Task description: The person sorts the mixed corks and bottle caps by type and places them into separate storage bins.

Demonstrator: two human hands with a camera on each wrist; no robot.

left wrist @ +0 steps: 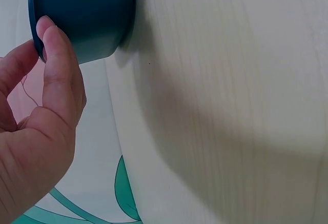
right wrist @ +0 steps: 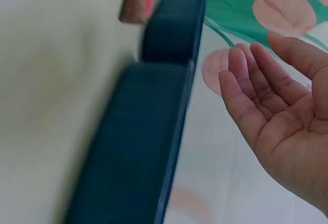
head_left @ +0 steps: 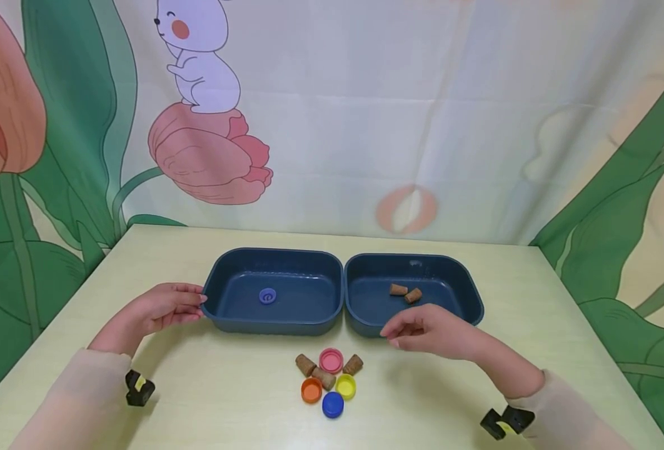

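Note:
My left hand (head_left: 166, 306) pinches the rim of the left dark blue tray (head_left: 270, 327) at its left end; the left wrist view shows fingertips (left wrist: 51, 32) on that rim. A purple bottle cap (head_left: 267, 296) lies inside this tray. My right hand (head_left: 436, 333) hovers at the front edge of the right dark blue tray (head_left: 360, 323), holding nothing, its fingers loosely bent. Inside that tray are two corks (head_left: 398, 290). In the right wrist view the palm and fingers of the right hand (right wrist: 287, 111) stand apart from the trays.
In front of the trays a small cluster lies on the table (head_left: 225, 394): three corks (head_left: 353, 364), a pink cap (head_left: 331, 360), an orange cap (head_left: 311, 390), a yellow cap (head_left: 346, 387) and a blue cap (head_left: 332, 405). A printed curtain (head_left: 332, 125) hangs behind the table.

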